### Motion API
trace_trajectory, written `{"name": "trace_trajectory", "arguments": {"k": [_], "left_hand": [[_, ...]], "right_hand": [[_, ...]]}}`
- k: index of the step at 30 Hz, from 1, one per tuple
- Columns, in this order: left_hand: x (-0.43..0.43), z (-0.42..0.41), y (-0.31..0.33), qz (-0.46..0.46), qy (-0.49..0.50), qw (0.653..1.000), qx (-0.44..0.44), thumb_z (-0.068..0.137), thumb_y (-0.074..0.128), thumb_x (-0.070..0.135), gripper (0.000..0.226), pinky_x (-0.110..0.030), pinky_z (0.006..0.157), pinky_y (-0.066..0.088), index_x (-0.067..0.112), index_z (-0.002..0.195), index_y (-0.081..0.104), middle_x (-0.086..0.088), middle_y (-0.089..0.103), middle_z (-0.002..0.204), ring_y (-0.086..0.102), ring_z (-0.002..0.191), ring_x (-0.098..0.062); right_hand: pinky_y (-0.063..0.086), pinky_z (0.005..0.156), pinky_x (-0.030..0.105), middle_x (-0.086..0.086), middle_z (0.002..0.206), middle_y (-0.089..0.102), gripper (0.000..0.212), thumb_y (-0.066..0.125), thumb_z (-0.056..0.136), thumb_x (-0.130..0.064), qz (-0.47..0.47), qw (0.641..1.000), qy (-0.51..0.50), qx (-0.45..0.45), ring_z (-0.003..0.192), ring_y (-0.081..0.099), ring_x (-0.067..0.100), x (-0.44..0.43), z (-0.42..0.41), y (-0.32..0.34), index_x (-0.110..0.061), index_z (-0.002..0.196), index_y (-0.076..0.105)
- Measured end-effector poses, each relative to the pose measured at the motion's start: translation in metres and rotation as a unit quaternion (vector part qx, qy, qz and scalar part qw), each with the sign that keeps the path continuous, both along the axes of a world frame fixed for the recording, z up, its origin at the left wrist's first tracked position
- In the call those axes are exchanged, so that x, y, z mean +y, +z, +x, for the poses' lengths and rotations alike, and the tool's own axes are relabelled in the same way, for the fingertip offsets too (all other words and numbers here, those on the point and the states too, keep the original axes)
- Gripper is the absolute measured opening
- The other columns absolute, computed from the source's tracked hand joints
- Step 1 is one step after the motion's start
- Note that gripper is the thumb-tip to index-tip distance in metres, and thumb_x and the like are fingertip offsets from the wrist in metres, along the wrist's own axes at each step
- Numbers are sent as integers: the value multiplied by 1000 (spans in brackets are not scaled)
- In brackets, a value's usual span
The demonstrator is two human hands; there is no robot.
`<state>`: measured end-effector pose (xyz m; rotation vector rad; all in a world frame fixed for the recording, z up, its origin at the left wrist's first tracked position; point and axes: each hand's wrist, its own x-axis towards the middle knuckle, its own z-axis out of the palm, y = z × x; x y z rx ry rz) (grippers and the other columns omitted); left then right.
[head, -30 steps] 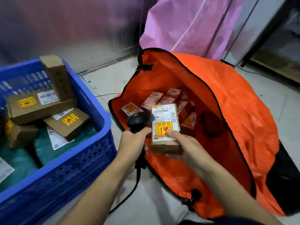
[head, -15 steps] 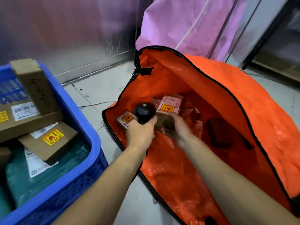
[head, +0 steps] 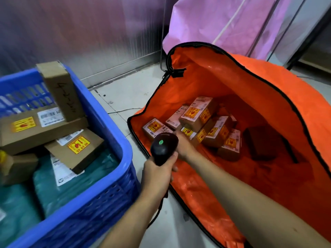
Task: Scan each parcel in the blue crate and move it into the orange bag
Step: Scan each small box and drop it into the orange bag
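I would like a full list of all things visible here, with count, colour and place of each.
crate: one, blue, left
crate boxes: four visible, brown, in crate
packets: count unclear, green, under them
bag: one, orange, open at right
bag boxes: at least six, brown with yellow labels, inside bag
dark box: one, dark, beside that heap
cover: one, pink, behind bag
scanner: one, black, held between crate and bag
left hand: grips scanner
right hand: inside bag, fingers hidden
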<state>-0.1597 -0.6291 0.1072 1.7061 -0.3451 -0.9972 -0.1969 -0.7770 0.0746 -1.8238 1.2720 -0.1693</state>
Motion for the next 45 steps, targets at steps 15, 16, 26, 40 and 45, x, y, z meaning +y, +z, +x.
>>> {"name": "trace_trajectory", "arguments": {"k": [15,16,26,40,45], "left_hand": [[32,11,-9,5,-52,998,35,93,75,38,35,-25,49,43,4,85,74,4,64,54,55,48,-11],[32,11,-9,5,-51,998,36,92,76,38,34,-26,52,45,5,86,75,4,66,56,57,51,-12],[29,12,-16,10,-36,999,16,89,78,43,24,-53,81,62,19,90,78,-5,80,83,72,69,-17],[13,1,-8,-65,51,995,52,94,76,23,21,-37,65,48,9,78,72,-9,70,64,60,55,-22],[16,3,6,-69,32,996,45,93,76,30,23,-35,61,44,13,78,71,-9,71,69,60,60,-22]], "right_hand": [[31,116,44,17,155,36,58,53,106,-34,-61,977,77,188,145,36,38,1,16,-23,1,150,37],[33,113,39,13,145,45,50,52,107,-33,-25,982,68,172,141,41,34,2,15,-23,-2,146,46],[48,82,31,3,106,67,29,71,83,-48,54,998,-16,42,98,62,19,12,14,-45,-20,87,67],[59,90,40,2,104,80,31,73,93,-26,176,905,-276,-273,91,76,23,98,-110,-6,-17,123,68],[57,67,36,11,73,72,48,52,99,-59,192,851,-349,-343,55,62,20,42,-105,38,-15,106,71]]}}
